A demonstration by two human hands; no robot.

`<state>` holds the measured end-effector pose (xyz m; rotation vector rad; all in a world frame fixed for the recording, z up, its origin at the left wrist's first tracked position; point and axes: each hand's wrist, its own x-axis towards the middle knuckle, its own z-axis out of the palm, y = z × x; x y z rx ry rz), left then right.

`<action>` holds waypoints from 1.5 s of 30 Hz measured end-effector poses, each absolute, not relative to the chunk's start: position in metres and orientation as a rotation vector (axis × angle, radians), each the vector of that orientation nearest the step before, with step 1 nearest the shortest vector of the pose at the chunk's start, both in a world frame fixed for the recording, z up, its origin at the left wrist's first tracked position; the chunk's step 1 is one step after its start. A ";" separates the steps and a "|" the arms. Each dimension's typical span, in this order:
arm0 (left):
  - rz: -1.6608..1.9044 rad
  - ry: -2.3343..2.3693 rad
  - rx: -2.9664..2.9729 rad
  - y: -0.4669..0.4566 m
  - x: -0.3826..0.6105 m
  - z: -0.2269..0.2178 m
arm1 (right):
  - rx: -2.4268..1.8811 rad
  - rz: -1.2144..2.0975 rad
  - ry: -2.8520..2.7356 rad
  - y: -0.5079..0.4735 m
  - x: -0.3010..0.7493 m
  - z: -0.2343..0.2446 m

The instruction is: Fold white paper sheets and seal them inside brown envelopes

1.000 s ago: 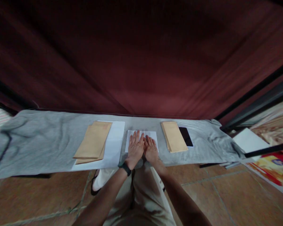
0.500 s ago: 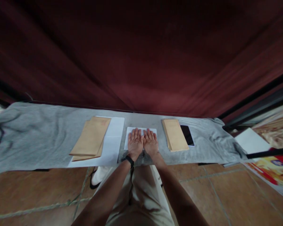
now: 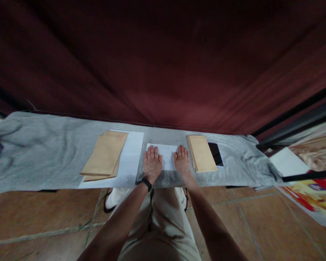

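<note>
A small white sheet of paper (image 3: pixel 167 156) lies flat in front of me; whether it is folded I cannot tell. My left hand (image 3: pixel 152 164) rests palm down on its left end, fingers stretched out and pointing away from me. On the right end lies my right hand (image 3: pixel 182 161), also flat with its fingers extended. Bare paper shows between the two hands. Left of them, several brown envelopes (image 3: pixel 105 154) lie on larger white sheets (image 3: pixel 132 156). To the right is a neat stack of brown envelopes (image 3: pixel 203 154).
A dark phone (image 3: pixel 216 154) lies partly under the right envelope stack. Grey cloth (image 3: pixel 57 152) covers the narrow table. Behind it hangs a dark red curtain (image 3: pixel 163 90). At the far right are a white panel (image 3: pixel 289 162), a dark metal frame and a colourful box (image 3: pixel 312 199).
My hands have slid apart along the paper, the left one to the left and the right one to the right. The view has shifted slightly.
</note>
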<state>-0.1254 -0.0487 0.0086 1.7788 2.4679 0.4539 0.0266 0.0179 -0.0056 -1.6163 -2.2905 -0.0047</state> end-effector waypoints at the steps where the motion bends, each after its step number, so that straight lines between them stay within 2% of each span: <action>1: 0.443 2.475 1.787 -0.049 -0.125 0.008 | -1.599 0.005 -2.284 0.015 0.022 -0.005; 8: 0.356 2.470 1.840 -0.049 -0.130 0.000 | -1.298 0.166 -2.504 -0.017 -0.015 -0.006; 16: 0.468 2.486 1.791 -0.049 -0.126 0.002 | -1.387 0.031 -2.468 -0.012 0.021 -0.008; 28: 0.585 2.545 1.732 -0.069 -0.128 0.003 | -1.447 0.002 -2.431 -0.015 0.042 -0.013; 33: 0.655 2.411 1.912 -0.070 -0.107 0.009 | -1.449 -0.004 -2.432 -0.016 0.041 -0.012; 38: 0.591 2.192 2.046 -0.056 -0.083 0.010 | -1.451 -0.028 -2.480 -0.017 0.041 -0.007; 45: 0.524 2.309 1.969 -0.057 -0.110 -0.001 | -1.447 -0.029 -2.439 -0.017 0.041 -0.009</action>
